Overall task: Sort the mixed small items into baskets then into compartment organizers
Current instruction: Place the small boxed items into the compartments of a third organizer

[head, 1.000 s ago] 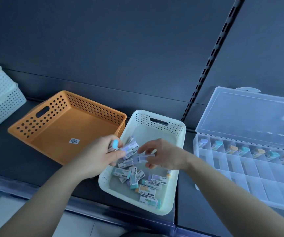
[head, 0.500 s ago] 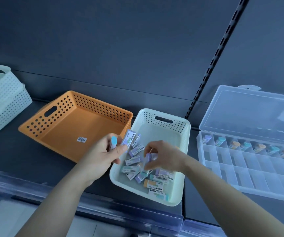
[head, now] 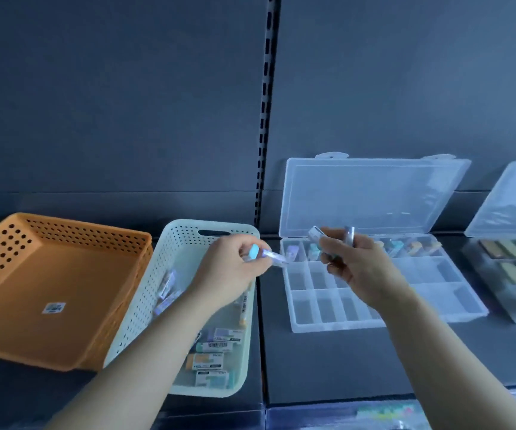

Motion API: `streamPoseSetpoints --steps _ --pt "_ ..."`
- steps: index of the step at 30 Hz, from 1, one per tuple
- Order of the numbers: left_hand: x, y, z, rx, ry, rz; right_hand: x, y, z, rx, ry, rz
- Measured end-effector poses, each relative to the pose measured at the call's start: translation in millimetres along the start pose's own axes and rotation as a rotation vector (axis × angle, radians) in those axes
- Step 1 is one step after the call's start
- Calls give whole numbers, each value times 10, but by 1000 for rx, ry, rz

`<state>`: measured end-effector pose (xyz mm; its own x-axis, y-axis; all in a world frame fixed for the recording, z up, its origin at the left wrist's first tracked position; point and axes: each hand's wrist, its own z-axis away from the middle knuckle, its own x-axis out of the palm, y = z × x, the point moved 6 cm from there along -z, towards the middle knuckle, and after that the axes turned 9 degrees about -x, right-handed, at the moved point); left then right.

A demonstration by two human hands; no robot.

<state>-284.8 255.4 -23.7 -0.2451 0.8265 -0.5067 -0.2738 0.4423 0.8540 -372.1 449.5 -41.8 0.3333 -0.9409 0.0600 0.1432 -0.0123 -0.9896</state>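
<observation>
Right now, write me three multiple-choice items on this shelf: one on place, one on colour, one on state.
1. The white basket stands where, relative to the orange basket? A) right of it B) left of it C) stacked inside it
2. The basket holding only a sticker is: A) green B) orange C) red
3. The lid of the left clear box is: A) shut B) removed C) open, upright
Answers: A, it sits at the orange one's right side; B, just the sticker lies on its floor; C, it stands up behind the compartments.
</observation>
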Motion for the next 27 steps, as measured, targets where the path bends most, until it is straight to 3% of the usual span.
streamPoseSetpoints --steps 5,11,18,27 --pt "514 141 -244 15 -39 -284 -424 72 -41 -24 43 132" --pt "810 80 -372 -13 -35 -544 -609 189 -133 -24 -39 359" --pt "921 31 -410 -66 -86 -625 -537 188 -216 -188 -82 586" --pt "800 71 -378 -97 -135 -497 -259 300 -353 -265 -261 941"
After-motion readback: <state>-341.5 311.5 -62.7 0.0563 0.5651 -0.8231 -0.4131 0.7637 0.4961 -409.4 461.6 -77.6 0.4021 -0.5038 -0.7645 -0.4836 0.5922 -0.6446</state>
